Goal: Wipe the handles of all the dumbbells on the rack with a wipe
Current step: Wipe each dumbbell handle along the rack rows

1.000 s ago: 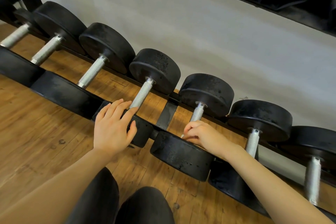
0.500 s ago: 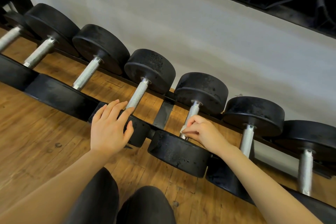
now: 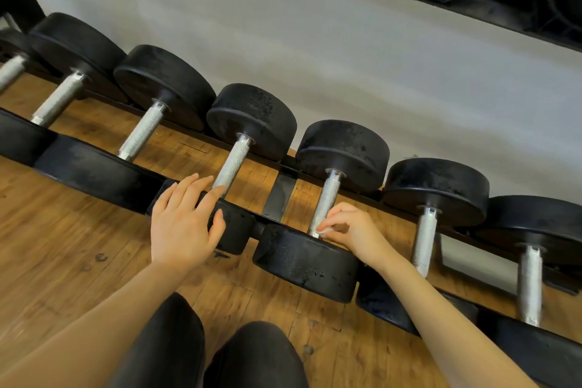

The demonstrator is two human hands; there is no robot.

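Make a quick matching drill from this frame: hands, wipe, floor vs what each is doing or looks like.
Column 1:
1. left hand
2. right hand
3. wipe
4. floor

Column 2:
A. brown wood planks
B. small white scrap against the knurled handle
C. fingers straight, resting on a black dumbbell head
D. pinching something at the handle's near end

Pairs: 1-C, 2-D, 3-B, 4-A

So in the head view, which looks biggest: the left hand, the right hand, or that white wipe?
1. Left hand, spread flat on a dumbbell head.
2. Right hand, curled, so it shows less; its true size is probably alike.
3. Wipe, only a small white scrap showing at the fingertips against the handle.
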